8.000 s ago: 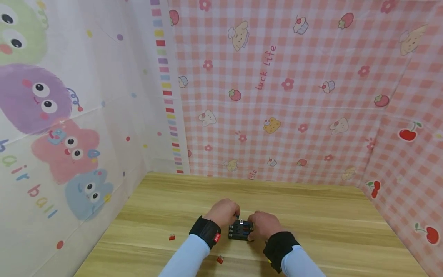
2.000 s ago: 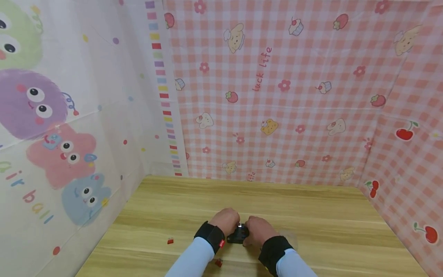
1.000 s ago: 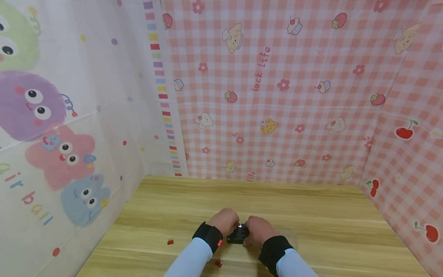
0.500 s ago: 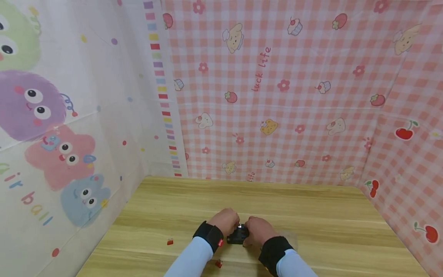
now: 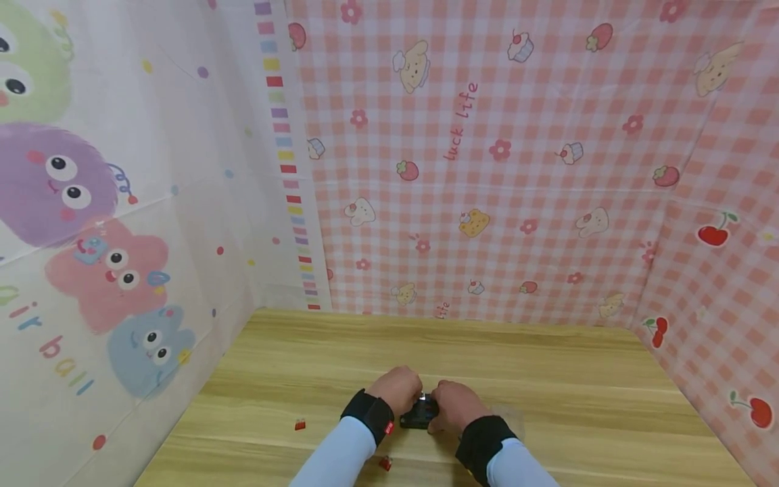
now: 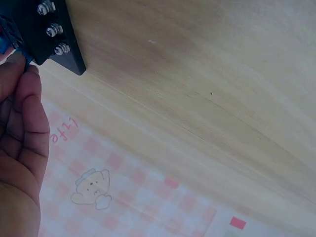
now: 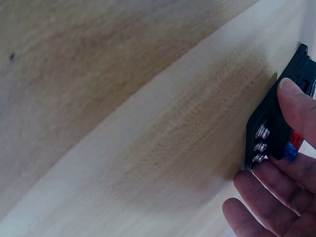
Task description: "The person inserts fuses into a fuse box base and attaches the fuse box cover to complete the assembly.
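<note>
A black fuse block (image 5: 417, 417) with screw terminals along its sides sits on the table between both hands. My left hand (image 5: 395, 390) is at its far left edge; in the left wrist view thumb and forefinger pinch a small blue blade fuse (image 6: 27, 61) against the block. My right hand (image 5: 458, 406) grips the block's right side, thumb on one face and fingers at the other. In the right wrist view, a red fuse (image 7: 296, 138) and a blue fuse (image 7: 291, 151) show in the block beside the fingers. The hands hide much of its top.
Two red blade fuses lie loose on the wooden table (image 5: 566, 379): one red fuse (image 5: 300, 425) at left, another red fuse (image 5: 386, 463) near the left forearm. A clear, faint piece (image 5: 510, 421) lies right of the right hand. Patterned cloth walls (image 5: 487, 169) stand behind and beside.
Compared with 8 seconds ago, the hands are closer together and cover more of the fuse block. The clear piece now shows beside the right hand. Over the last second the hands barely moved.
</note>
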`<action>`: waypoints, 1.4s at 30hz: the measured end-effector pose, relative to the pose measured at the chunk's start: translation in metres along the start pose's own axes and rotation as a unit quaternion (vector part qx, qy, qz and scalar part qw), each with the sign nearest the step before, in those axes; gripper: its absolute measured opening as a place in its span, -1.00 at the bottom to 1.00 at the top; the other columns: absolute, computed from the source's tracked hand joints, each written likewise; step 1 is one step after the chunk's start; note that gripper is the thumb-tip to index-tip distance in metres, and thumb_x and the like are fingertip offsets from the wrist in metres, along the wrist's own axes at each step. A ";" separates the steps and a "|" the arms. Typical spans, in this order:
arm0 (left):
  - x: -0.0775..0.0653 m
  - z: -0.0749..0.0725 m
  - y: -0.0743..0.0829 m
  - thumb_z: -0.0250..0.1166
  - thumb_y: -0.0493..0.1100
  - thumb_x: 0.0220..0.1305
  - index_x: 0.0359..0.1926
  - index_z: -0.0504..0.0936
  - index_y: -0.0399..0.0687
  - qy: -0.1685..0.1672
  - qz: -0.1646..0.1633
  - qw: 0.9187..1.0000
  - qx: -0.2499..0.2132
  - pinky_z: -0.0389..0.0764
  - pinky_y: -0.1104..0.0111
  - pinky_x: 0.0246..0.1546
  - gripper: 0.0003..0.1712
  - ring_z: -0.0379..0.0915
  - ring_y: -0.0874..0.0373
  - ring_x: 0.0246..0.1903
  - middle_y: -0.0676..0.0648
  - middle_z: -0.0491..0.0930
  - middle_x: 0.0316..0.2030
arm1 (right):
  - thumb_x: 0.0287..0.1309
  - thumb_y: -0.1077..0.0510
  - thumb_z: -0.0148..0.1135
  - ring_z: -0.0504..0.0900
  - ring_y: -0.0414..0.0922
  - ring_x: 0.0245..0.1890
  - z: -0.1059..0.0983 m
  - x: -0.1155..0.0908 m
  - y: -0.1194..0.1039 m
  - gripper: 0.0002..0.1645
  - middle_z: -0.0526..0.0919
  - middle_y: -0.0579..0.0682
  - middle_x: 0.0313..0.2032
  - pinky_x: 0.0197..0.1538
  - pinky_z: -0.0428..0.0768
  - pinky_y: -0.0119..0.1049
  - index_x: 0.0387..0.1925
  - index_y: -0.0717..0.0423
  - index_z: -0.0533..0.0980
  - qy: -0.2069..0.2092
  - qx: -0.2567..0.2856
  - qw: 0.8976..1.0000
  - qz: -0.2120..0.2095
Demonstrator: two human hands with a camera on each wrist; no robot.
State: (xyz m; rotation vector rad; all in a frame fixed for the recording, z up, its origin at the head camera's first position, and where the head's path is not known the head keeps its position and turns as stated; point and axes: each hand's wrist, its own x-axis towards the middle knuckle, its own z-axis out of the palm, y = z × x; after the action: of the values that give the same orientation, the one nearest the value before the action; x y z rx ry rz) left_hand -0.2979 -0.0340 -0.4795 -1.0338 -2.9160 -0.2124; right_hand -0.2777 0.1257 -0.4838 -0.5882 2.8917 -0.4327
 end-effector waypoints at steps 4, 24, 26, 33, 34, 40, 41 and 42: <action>0.000 0.002 -0.001 0.43 -0.37 0.11 -0.47 0.77 0.00 0.003 0.004 1.000 0.006 0.47 0.49 -0.39 -0.83 0.34 0.33 -0.55 0.18 0.54 -0.61 | -0.23 0.13 0.65 0.46 -0.14 -0.44 -0.001 -0.002 -0.001 -0.61 0.48 -0.09 -0.44 -0.19 0.50 -0.18 -0.35 0.21 0.66 0.003 0.002 1.000 -0.005; -0.003 -0.002 0.004 0.41 -0.40 0.07 -0.56 0.72 0.00 0.016 0.012 1.000 0.012 0.32 0.50 -0.48 -0.79 0.26 0.30 -0.60 0.19 0.43 -0.68 | -0.23 0.12 0.66 0.43 -0.14 -0.46 -0.003 -0.004 -0.003 -0.64 0.46 -0.10 -0.47 -0.22 0.48 -0.19 -0.41 0.17 0.64 0.015 0.001 1.000 -0.002; -0.004 -0.001 0.001 0.42 -0.42 0.04 -0.56 0.72 -0.01 0.019 0.010 1.000 -0.005 0.35 0.50 -0.47 -0.78 0.28 0.30 -0.60 0.20 0.45 -0.67 | -0.22 0.11 0.65 0.44 -0.14 -0.46 -0.004 -0.004 -0.004 -0.64 0.46 -0.10 -0.47 -0.22 0.49 -0.18 -0.41 0.17 0.64 0.013 0.001 1.000 0.000; -0.002 0.008 -0.002 0.44 -0.44 0.00 -0.57 0.72 0.02 0.024 0.006 1.000 -0.004 0.39 0.50 -0.46 -0.75 0.30 0.33 -0.58 0.20 0.49 -0.63 | -0.20 0.10 0.65 0.46 -0.13 -0.43 -0.004 -0.003 -0.003 -0.63 0.48 -0.09 -0.44 -0.17 0.50 -0.18 -0.37 0.18 0.65 0.001 -0.003 1.000 0.014; -0.002 0.008 -0.001 0.44 -0.43 0.01 -0.56 0.72 0.02 0.023 0.005 1.000 0.001 0.39 0.50 -0.46 -0.76 0.29 0.33 -0.58 0.19 0.49 -0.63 | -0.20 0.10 0.64 0.46 -0.13 -0.43 -0.004 -0.003 -0.003 -0.63 0.48 -0.09 -0.44 -0.17 0.50 -0.17 -0.37 0.18 0.65 0.002 -0.003 1.000 0.013; -0.002 -0.002 0.009 0.43 -0.41 0.02 -0.66 0.64 0.03 0.025 0.007 0.999 0.047 0.31 0.48 -0.54 -0.71 0.20 0.31 -0.64 0.20 0.36 -0.73 | -0.24 0.08 0.66 0.45 -0.16 -0.46 -0.002 -0.006 -0.004 -0.61 0.48 -0.10 -0.47 -0.24 0.49 -0.19 -0.39 0.18 0.65 0.023 -0.018 0.999 -0.013; -0.002 -0.005 0.011 0.43 -0.41 0.01 -0.68 0.62 0.04 0.026 0.008 0.998 0.054 0.29 0.48 -0.55 -0.70 0.19 0.31 -0.64 0.20 0.34 -0.75 | -0.24 0.08 0.66 0.44 -0.16 -0.46 -0.002 -0.006 -0.004 -0.61 0.48 -0.11 -0.48 -0.25 0.49 -0.20 -0.39 0.18 0.65 0.024 -0.020 0.999 -0.014; -0.003 -0.007 0.012 0.43 -0.41 0.01 -0.68 0.62 0.03 0.024 0.007 0.998 0.054 0.29 0.48 -0.56 -0.70 0.18 0.31 -0.65 0.20 0.34 -0.75 | -0.23 0.08 0.66 0.44 -0.16 -0.46 -0.002 -0.006 -0.004 -0.62 0.47 -0.11 -0.48 -0.25 0.48 -0.20 -0.39 0.18 0.65 0.022 -0.018 1.000 -0.011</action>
State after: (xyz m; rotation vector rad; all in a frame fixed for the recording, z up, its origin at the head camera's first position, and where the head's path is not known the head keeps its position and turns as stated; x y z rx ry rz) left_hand -0.2882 -0.0272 -0.4714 -1.0171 -2.8419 -0.0764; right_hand -0.2714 0.1252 -0.4804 -0.6255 2.9437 -0.4032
